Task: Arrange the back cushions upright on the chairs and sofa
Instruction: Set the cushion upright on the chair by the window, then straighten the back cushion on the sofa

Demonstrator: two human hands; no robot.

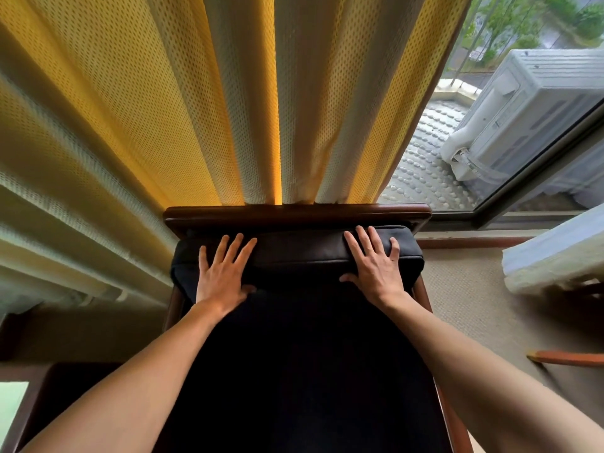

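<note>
A dark back cushion [299, 253] stands against the wooden back rail [294, 213] of a chair, its top edge facing me. My left hand [224, 274] lies flat on the cushion's left part, fingers spread over the top edge and thumb on the front face. My right hand [376, 264] presses the right part the same way. Below the hands spreads the chair's dark seat cushion [304, 371], with wooden arm rails at both sides.
A yellow and cream curtain [196, 109] hangs right behind the chair. To the right, a window shows an outdoor air-conditioner unit [523, 116]. A pale cushioned seat [555, 256] and a wooden arm [568, 358] stand at the right, over beige carpet [470, 295].
</note>
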